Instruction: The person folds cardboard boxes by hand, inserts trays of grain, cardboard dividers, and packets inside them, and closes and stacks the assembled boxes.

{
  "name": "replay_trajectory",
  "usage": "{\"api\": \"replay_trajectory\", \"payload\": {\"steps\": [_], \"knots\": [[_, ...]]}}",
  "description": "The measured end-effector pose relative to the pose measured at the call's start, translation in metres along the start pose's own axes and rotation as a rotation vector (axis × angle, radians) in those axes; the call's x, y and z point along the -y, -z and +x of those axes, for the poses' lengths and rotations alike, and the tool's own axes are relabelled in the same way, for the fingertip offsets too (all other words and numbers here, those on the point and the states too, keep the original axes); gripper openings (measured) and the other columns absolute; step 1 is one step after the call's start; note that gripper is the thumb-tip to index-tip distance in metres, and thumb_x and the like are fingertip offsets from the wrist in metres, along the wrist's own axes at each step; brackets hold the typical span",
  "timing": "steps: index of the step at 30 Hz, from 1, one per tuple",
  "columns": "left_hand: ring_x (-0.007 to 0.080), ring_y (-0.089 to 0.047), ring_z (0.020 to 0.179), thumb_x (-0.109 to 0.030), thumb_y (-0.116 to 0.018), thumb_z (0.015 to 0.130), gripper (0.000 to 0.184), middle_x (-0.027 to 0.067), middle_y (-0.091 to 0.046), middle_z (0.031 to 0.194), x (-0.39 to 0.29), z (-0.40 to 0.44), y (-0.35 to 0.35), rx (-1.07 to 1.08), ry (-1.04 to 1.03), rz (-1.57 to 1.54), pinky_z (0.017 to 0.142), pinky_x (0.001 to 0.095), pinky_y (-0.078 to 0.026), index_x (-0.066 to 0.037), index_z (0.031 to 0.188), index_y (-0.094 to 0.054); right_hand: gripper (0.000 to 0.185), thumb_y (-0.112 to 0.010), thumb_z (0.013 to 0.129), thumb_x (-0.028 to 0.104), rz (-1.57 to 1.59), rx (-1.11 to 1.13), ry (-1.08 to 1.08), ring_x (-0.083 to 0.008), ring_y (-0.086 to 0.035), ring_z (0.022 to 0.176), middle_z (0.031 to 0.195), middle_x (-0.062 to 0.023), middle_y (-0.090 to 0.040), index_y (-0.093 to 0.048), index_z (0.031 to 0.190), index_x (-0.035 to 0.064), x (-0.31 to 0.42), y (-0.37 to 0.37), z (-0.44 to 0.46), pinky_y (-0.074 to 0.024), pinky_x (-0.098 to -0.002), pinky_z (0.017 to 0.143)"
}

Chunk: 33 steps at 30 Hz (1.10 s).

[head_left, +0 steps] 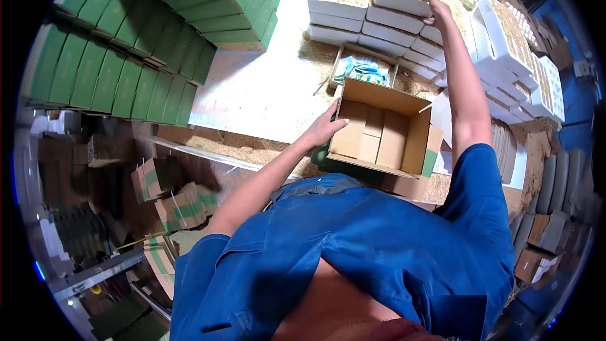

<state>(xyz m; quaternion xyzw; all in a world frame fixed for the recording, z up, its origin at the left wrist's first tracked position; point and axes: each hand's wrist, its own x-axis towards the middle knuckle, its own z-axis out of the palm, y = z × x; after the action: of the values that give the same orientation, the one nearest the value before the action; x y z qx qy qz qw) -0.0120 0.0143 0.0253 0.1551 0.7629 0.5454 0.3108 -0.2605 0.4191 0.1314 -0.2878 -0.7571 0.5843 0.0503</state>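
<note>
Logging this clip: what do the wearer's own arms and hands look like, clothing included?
The left hand and right hand are bare, with no gloves showing. The forearms are uncovered, with no watch or bracelet to be seen. The left sleeve and right sleeve are short and blue, matching the shirt.

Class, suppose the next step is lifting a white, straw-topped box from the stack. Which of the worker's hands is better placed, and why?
Probably the right hand: it is at the corner of a top white box, while the left hand is farther off, holding the open cardboard box.
</note>
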Motion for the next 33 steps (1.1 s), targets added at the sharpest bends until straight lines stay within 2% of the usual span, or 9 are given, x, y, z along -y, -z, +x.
{"api": "replay_trajectory", "payload": {"steps": [4,8,12,15,17,18,22,26,33], "knots": [[0.0331,-0.035,0.137,-0.032,-0.055,0.087,0.083,0.0253,-0.033,0.149,-0.005,-0.006,-0.002,-0.024,0.014,-0.042,0.113,0.0367,-0.027,-0.002,0.152,-0.013,0.044,-0.074,0.08,0.039,0.138,0.068,0.039,-0.0188,-0.056,0.073,0.096,-0.0114,-0.059,-0.059,0.108,0.0092,-0.018,-0.001,0.043,-0.0498,-0.03,0.051],[0.0325,-0.036,0.136,-0.031,-0.055,0.087,0.082,0.0253,-0.033,0.148,-0.011,-0.007,0.003,0.008,-0.011,-0.042,0.113,0.037,-0.027,-0.003,0.152,-0.013,0.037,-0.076,0.077,0.028,0.178,0.206,-0.164,-0.0192,-0.059,0.074,0.095,-0.0091,-0.059,-0.058,0.102,0.0071,-0.019,0.016,0.052,-0.0489,-0.0287,0.052],[0.0326,-0.034,0.138,-0.032,-0.055,0.087,0.083,0.0254,-0.03,0.15,-0.001,-0.001,0.003,0.012,-0.052,-0.028,0.114,0.0368,-0.026,0.001,0.151,-0.013,0.033,-0.069,0.082,0.029,0.29,0.159,-0.194,-0.0192,-0.054,0.055,0.077,-0.0067,-0.055,-0.054,0.101,0.0061,-0.025,0.021,0.017,-0.0486,-0.0276,0.049],[0.0331,-0.03,0.14,-0.034,-0.055,0.087,0.086,0.0259,-0.026,0.151,-0.012,-0.007,0.003,0.041,-0.038,-0.052,0.115,0.0366,-0.023,0.004,0.15,-0.012,0.041,-0.06,0.087,0.041,0.16,0.828,-0.303,-0.0212,-0.055,0.054,0.084,-0.0123,-0.056,-0.051,0.105,0.005,-0.025,0.041,0.034,-0.0527,-0.029,0.054],[0.0334,-0.028,0.141,-0.036,-0.055,0.086,0.087,0.0263,-0.025,0.152,-0.008,-0.005,0.001,0.007,-0.044,-0.008,0.116,0.0366,-0.022,0.005,0.15,-0.011,0.045,-0.055,0.092,0.044,0.129,0.144,-0.167,-0.0228,-0.058,0.054,0.082,-0.0127,-0.056,-0.051,0.105,0.0009,0.002,0.001,-0.049,-0.0526,-0.0304,0.049],[0.0336,-0.026,0.142,-0.037,-0.056,0.086,0.088,0.0266,-0.024,0.152,-0.005,-0.003,0.001,-0.016,-0.049,0.034,0.116,0.0365,-0.021,0.006,0.149,-0.011,0.05,-0.056,0.093,0.039,0.111,0.197,-0.21,-0.0309,-0.065,0.078,0.103,-0.0181,-0.057,-0.045,0.124,0.0024,-0.001,-0.004,-0.034,-0.0599,-0.0396,0.065],[0.0333,-0.025,0.142,-0.038,-0.057,0.085,0.089,0.027,-0.023,0.153,0.008,0.004,0.0,-0.021,-0.072,0.015,0.116,0.036,-0.021,0.007,0.149,-0.012,0.044,-0.053,0.094,0.027,0.441,0.132,-0.135,-0.0372,-0.062,0.097,0.114,-0.0266,-0.056,-0.042,0.126,-0.0018,-0.011,-0.018,-0.019,-0.0614,-0.0475,0.075],[0.0336,-0.026,0.142,-0.035,-0.057,0.086,0.087,0.0269,-0.023,0.152,0.01,0.002,0.002,0.006,-0.078,-0.058,0.116,0.036,-0.021,0.007,0.148,-0.012,0.046,-0.059,0.089,0.018,0.664,0.073,-0.184,-0.0407,-0.062,0.1,0.113,-0.0285,-0.056,-0.041,0.122,-0.0088,-0.033,-0.01,-0.016,-0.0612,-0.05,0.075],[0.0303,-0.039,0.132,-0.029,-0.057,0.084,0.082,0.0238,-0.037,0.145,-0.015,-0.011,0.003,-0.018,-0.099,-0.103,0.111,0.0356,-0.03,0.004,0.148,-0.018,0.054,-0.066,0.081,0.019,0.795,0.02,-0.078,-0.042,-0.066,0.084,0.102,-0.0295,-0.058,-0.04,0.121,-0.0064,-0.088,0.031,-0.054,-0.0597,-0.0513,0.077]]}}
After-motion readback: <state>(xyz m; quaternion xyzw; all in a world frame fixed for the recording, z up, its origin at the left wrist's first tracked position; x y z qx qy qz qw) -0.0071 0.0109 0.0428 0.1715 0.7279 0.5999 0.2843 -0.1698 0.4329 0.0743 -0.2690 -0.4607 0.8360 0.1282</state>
